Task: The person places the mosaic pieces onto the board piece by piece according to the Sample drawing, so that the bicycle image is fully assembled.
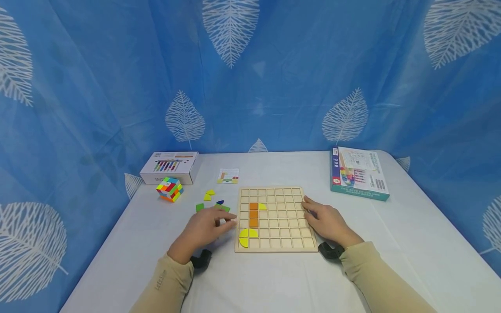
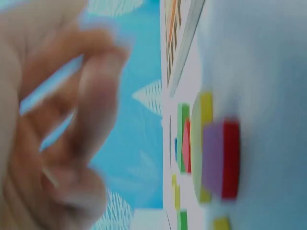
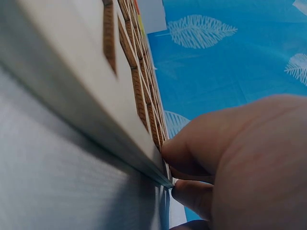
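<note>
A square wooden grid board (image 1: 275, 251) lies on the table, with orange squares (image 1: 253, 213) and yellow pieces (image 1: 248, 233) set in its left part. My right hand (image 1: 326, 221) grips the board's right rim; in the right wrist view, one fingertip is on top and another at the side edge. By the board's left edge hovers my left hand (image 1: 207, 228), its fingers loosely bent and nothing visible between them. Under and behind it lie loose coloured pieces. The left wrist view shows a red piece (image 2: 231, 159) on a yellow rounded one (image 2: 206, 108), with green (image 2: 182, 165) beyond.
Behind the board lies a small pattern card (image 1: 228, 176). A colourful puzzle cube (image 1: 170, 189) stands by a white box (image 1: 169, 167) at the back left. Toward the back right is a flat teal-edged box (image 1: 359, 174). Loose yellow pieces (image 1: 209, 194) lie left of the board.
</note>
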Available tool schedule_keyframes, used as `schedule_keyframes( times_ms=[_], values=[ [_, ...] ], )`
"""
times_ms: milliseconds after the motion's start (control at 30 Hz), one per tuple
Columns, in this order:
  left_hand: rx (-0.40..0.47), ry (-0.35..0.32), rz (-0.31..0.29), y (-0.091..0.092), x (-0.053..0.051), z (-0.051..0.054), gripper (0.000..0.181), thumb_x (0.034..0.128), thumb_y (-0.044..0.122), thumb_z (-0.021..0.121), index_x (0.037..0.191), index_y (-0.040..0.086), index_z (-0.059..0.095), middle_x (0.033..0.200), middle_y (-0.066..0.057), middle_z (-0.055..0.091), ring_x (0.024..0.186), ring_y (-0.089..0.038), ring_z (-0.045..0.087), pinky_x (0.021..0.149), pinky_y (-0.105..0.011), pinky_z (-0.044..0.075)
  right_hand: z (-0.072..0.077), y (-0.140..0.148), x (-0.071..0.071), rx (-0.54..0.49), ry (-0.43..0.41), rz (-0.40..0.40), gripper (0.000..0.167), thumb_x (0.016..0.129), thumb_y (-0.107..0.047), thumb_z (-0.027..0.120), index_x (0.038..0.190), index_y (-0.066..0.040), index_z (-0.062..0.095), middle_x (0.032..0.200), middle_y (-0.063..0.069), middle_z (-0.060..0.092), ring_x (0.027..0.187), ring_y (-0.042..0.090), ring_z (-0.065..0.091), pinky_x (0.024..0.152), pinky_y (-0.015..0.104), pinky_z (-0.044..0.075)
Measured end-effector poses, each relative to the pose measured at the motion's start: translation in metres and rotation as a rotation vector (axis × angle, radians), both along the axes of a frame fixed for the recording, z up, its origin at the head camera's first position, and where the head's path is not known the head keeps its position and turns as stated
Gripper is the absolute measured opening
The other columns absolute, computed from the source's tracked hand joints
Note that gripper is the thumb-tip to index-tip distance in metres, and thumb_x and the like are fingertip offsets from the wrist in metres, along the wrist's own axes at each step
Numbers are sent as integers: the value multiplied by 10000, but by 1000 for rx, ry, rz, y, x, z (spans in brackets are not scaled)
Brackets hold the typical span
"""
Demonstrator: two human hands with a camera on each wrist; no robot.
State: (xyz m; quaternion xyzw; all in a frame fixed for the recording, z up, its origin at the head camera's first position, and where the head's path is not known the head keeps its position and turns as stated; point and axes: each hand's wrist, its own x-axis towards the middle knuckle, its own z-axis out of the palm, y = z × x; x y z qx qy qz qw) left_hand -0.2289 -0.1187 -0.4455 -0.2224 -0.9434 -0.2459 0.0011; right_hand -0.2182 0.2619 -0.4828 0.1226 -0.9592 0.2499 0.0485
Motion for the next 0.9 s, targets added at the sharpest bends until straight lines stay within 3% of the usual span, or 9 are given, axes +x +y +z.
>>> schedule_keyframes(
  times_ms=[133, 233, 400, 533, 733, 900],
  values=[
    [-2, 28, 305, -14, -12, 0, 390, 985, 328, 681, 1350, 191, 700, 1322, -82, 692, 1069, -295, 682, 870, -454, 575, 1, 0, -1, 3, 2, 6, 449, 1027, -210, 589, 1434, -19, 586, 1569, 142, 469, 1366, 435, 516, 1087, 607, 423],
    [-22, 1, 405, -25, -23, -6, 487, 1011, 315, 628, 1464, 141, 590, 1481, -116, 589, 1327, -365, 573, 1007, -533, 517, 0, 1, -1, 3, -1, 2, 452, 1028, -212, 588, 1437, -21, 583, 1572, 138, 466, 1367, 434, 516, 1086, 605, 425],
    [-36, -28, 362, -36, -38, -23, 561, 1023, 287, 590, 1545, 116, 475, 1605, -91, 448, 1396, -368, 514, 1016, -517, 512, -1, 1, -1, 0, -9, 1, 455, 1028, -215, 586, 1439, -20, 581, 1574, 140, 464, 1372, 435, 511, 1090, 605, 421],
    [-80, -65, 309, -38, -43, -31, 559, 1017, 295, 585, 1545, 145, 481, 1609, -59, 446, 1434, -357, 476, 1075, -539, 469, -2, 0, 0, -3, -12, -1, 457, 1025, -217, 589, 1438, -20, 582, 1571, 140, 466, 1371, 433, 513, 1091, 602, 421],
    [-177, -36, 312, -33, -37, -26, 484, 990, 307, 642, 1452, 167, 605, 1518, -55, 561, 1321, -383, 582, 868, -442, 571, -1, -1, 0, 0, -11, -1, 460, 1025, -224, 589, 1439, -23, 583, 1572, 135, 467, 1367, 437, 515, 1087, 602, 425],
    [-199, 22, 327, -28, -34, -23, 417, 972, 296, 668, 1370, 169, 682, 1428, -53, 643, 1254, -349, 638, 851, -456, 586, 0, -1, 0, -6, -8, -2, 456, 1024, -217, 589, 1436, -20, 585, 1571, 136, 468, 1373, 440, 508, 1090, 609, 419]
  ],
)
